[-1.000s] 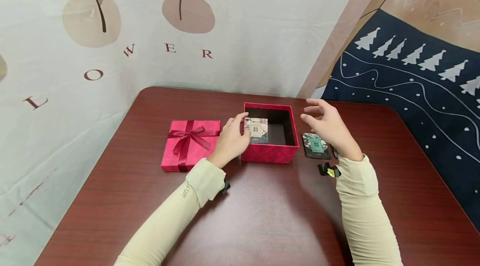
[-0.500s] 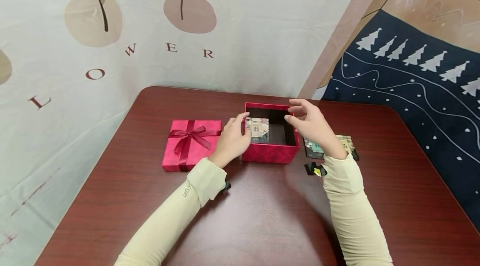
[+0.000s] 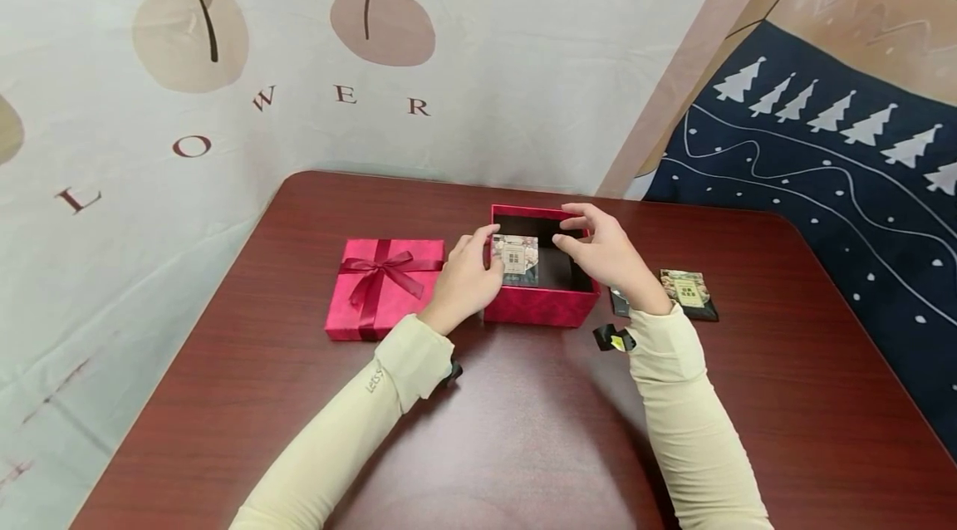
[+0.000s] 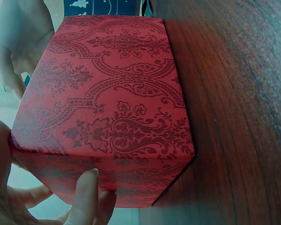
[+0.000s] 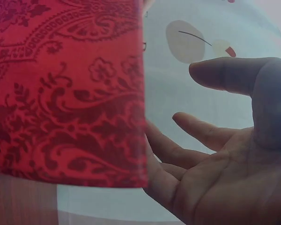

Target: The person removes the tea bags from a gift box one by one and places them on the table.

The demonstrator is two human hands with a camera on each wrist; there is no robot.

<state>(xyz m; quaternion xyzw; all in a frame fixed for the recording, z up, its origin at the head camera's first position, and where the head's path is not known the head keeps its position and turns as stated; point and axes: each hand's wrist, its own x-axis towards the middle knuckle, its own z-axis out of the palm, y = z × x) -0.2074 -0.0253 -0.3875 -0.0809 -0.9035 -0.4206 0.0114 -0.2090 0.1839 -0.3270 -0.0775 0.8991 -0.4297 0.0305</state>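
Note:
A red gift box (image 3: 540, 307) with a dark inside stands lidless on the table. A square floral-printed packet (image 3: 516, 260) sits in its left part. At the box's left side is my left hand (image 3: 467, 277), holding the wall; in the left wrist view its fingers (image 4: 85, 197) touch the patterned outside, with the thumb by the rim. Over the right part of the box hovers my right hand (image 3: 609, 256), thumb and fingers spread apart with nothing between them. The right wrist view shows that hand's palm and bent fingers (image 5: 206, 133) beside the red wall.
The red lid (image 3: 385, 289) with a ribbon bow lies left of the box. To the right lie a floral packet (image 3: 689, 294) and another packet (image 3: 620, 303), mostly hidden by the right wrist. The wooden table (image 3: 508, 430) ends at a printed cloth backdrop (image 3: 523, 98).
My right hand has moved left, from above the packets on the right to over the box's right part. My left hand stays at the box's left wall. The packet inside has not moved.

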